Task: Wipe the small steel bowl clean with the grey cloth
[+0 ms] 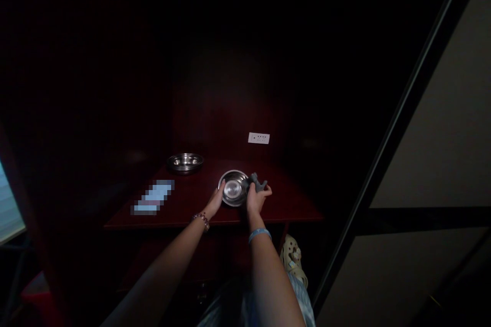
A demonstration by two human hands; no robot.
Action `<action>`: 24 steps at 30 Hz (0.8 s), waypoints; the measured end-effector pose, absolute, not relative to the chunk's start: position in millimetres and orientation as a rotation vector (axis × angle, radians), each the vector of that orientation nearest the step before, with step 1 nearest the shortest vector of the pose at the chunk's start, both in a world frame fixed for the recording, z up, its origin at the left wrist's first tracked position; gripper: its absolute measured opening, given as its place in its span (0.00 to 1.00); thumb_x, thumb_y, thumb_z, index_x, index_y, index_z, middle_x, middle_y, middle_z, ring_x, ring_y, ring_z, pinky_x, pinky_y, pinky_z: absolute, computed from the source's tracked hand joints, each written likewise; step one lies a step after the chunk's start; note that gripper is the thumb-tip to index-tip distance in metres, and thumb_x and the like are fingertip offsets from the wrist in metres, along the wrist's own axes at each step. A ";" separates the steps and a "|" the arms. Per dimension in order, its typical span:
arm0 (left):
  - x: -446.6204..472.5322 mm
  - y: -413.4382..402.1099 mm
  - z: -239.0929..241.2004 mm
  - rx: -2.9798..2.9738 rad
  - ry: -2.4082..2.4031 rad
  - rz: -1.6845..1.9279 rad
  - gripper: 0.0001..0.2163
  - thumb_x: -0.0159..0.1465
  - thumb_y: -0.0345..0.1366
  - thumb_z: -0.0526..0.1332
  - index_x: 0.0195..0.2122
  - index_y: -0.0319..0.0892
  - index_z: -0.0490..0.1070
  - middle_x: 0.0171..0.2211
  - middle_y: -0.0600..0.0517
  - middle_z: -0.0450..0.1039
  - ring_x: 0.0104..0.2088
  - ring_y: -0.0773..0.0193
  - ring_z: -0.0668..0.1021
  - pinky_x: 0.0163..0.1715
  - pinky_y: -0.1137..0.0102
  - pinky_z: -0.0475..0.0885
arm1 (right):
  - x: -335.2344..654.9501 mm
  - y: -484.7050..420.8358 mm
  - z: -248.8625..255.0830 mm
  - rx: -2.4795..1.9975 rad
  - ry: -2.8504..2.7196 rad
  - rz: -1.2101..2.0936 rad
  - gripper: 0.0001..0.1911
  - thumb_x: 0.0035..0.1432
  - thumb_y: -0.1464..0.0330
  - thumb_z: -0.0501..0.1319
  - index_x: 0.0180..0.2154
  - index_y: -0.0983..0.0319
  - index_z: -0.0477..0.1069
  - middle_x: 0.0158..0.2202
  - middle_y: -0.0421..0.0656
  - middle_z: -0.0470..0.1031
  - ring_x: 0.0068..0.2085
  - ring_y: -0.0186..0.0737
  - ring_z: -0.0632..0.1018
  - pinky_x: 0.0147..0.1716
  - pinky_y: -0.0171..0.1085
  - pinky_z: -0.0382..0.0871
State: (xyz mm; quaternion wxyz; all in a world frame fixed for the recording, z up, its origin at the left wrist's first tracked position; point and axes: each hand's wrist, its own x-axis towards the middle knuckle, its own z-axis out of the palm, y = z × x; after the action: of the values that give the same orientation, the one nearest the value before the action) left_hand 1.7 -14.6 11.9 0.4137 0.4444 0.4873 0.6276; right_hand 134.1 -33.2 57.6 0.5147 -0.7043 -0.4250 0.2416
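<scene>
A steel bowl (233, 187) is tipped up on the dark red desk (284, 204), its inside facing me. My left hand (215, 202) grips the bowl's left rim. My right hand (258, 197) holds a small grey cloth (257, 182) against the bowl's right rim. A bead bracelet is on my left wrist and a light blue band on my right wrist.
A second steel bowl (185, 162) sits at the back left of the desk. A pale blurred flat item (153, 197) lies at the left. A white socket plate (259, 138) is on the dark back panel. My shoe (293, 258) shows below the desk edge.
</scene>
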 end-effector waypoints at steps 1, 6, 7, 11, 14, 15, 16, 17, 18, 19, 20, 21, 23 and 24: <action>1.8 -15.9 12.7 1.137 1.230 1.563 0.26 0.61 0.54 0.52 0.46 0.36 0.72 0.49 0.41 0.74 0.54 0.58 0.72 0.56 0.67 0.61 | 133.6 -34.5 58.3 -1.677 -1.022 0.542 0.30 0.58 0.59 0.50 0.57 0.66 0.46 0.50 0.58 0.69 0.47 0.49 0.75 0.41 0.39 0.67; 3.5 -24.4 20.0 1.236 1.226 1.497 0.25 0.60 0.54 0.51 0.42 0.37 0.74 0.43 0.43 0.78 0.48 0.56 0.76 0.53 0.67 0.64 | 130.1 -38.0 52.0 -1.459 -1.204 0.224 0.32 0.50 0.65 0.56 0.56 0.66 0.49 0.56 0.58 0.59 0.57 0.52 0.64 0.52 0.42 0.60; 3.8 -25.7 21.1 1.248 1.218 1.493 0.25 0.60 0.54 0.52 0.42 0.37 0.74 0.42 0.43 0.78 0.47 0.56 0.76 0.52 0.67 0.65 | 129.1 -38.7 50.3 -1.419 -1.264 0.185 0.32 0.49 0.67 0.57 0.55 0.66 0.50 0.56 0.57 0.58 0.57 0.52 0.63 0.53 0.42 0.58; 4.8 -26.8 21.4 1.254 1.180 1.456 0.26 0.59 0.55 0.53 0.45 0.37 0.73 0.43 0.43 0.78 0.46 0.56 0.77 0.50 0.66 0.67 | 125.9 -41.1 48.0 -1.343 -1.374 0.140 0.28 0.49 0.71 0.55 0.54 0.65 0.54 0.56 0.54 0.57 0.56 0.50 0.64 0.53 0.41 0.59; 4.8 -24.1 19.4 1.249 1.189 1.445 0.26 0.59 0.55 0.52 0.44 0.37 0.73 0.42 0.43 0.78 0.46 0.57 0.77 0.50 0.67 0.67 | 126.9 -41.5 51.2 -1.368 -1.304 0.219 0.23 0.52 0.70 0.53 0.51 0.64 0.58 0.57 0.54 0.55 0.48 0.47 0.72 0.48 0.40 0.63; 4.8 -23.1 18.8 1.253 1.197 1.452 0.25 0.60 0.54 0.52 0.43 0.37 0.74 0.41 0.44 0.78 0.46 0.57 0.77 0.51 0.67 0.66 | 128.0 -41.5 52.6 -1.383 -1.280 0.239 0.21 0.53 0.69 0.52 0.51 0.63 0.59 0.56 0.53 0.55 0.46 0.46 0.73 0.46 0.40 0.64; 4.7 -22.2 18.4 1.259 1.205 1.459 0.24 0.60 0.53 0.52 0.43 0.38 0.74 0.40 0.44 0.79 0.45 0.57 0.77 0.51 0.67 0.66 | 129.5 -41.6 53.9 -1.396 -1.261 0.247 0.20 0.54 0.68 0.52 0.50 0.62 0.61 0.56 0.52 0.56 0.44 0.45 0.73 0.45 0.40 0.64; 4.5 -21.6 18.2 1.268 1.209 1.464 0.24 0.60 0.53 0.52 0.42 0.38 0.75 0.39 0.45 0.79 0.45 0.57 0.77 0.51 0.68 0.66 | 131.2 -42.0 55.3 -1.407 -1.248 0.237 0.19 0.55 0.68 0.52 0.50 0.61 0.62 0.55 0.51 0.57 0.44 0.45 0.73 0.45 0.39 0.64; 4.4 -21.2 18.1 1.279 1.207 1.466 0.23 0.60 0.53 0.52 0.41 0.38 0.75 0.39 0.45 0.79 0.45 0.57 0.77 0.52 0.67 0.65 | 133.0 -42.7 56.5 -1.421 -1.240 0.216 0.19 0.55 0.68 0.52 0.49 0.60 0.64 0.54 0.49 0.58 0.45 0.45 0.72 0.45 0.39 0.63; 4.3 -21.1 18.2 1.289 1.198 1.466 0.23 0.61 0.53 0.51 0.41 0.39 0.75 0.39 0.45 0.79 0.45 0.57 0.77 0.52 0.67 0.65 | 134.7 -43.7 57.8 -1.441 -1.232 0.189 0.18 0.54 0.68 0.53 0.48 0.59 0.65 0.53 0.49 0.60 0.46 0.46 0.71 0.45 0.39 0.63; 4.3 -21.4 18.3 1.297 1.186 1.464 0.23 0.61 0.52 0.51 0.41 0.39 0.75 0.39 0.45 0.79 0.45 0.57 0.77 0.52 0.67 0.65 | 136.3 -45.0 59.1 -1.470 -1.225 0.158 0.18 0.54 0.68 0.53 0.47 0.59 0.66 0.51 0.48 0.61 0.47 0.47 0.70 0.44 0.39 0.63; 4.3 -21.8 18.5 1.301 1.177 1.463 0.23 0.61 0.53 0.51 0.41 0.39 0.75 0.39 0.45 0.79 0.45 0.57 0.77 0.52 0.67 0.65 | 137.7 -46.4 60.6 -1.501 -1.221 0.123 0.17 0.53 0.68 0.54 0.46 0.59 0.67 0.50 0.49 0.62 0.47 0.49 0.69 0.44 0.40 0.62; 4.3 -23.2 19.2 1.301 1.169 1.466 0.24 0.61 0.53 0.51 0.41 0.38 0.75 0.40 0.45 0.79 0.46 0.57 0.77 0.52 0.67 0.65 | 139.8 -49.3 63.5 -1.544 -1.239 0.046 0.16 0.53 0.68 0.55 0.45 0.60 0.68 0.47 0.49 0.64 0.48 0.51 0.67 0.45 0.42 0.61; 4.4 -24.0 19.6 1.300 1.170 1.468 0.24 0.60 0.53 0.52 0.41 0.38 0.75 0.40 0.45 0.79 0.46 0.57 0.77 0.52 0.67 0.65 | 140.2 -50.5 64.7 -1.549 -1.266 0.009 0.16 0.53 0.68 0.55 0.45 0.60 0.68 0.46 0.50 0.65 0.48 0.52 0.66 0.46 0.43 0.61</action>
State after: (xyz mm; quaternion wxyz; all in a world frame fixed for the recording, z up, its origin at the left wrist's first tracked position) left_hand 4.4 -24.0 19.6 0.4159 0.5178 0.4659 0.5847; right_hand 140.2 -50.5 64.7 0.5399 -0.6516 -0.5327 0.0037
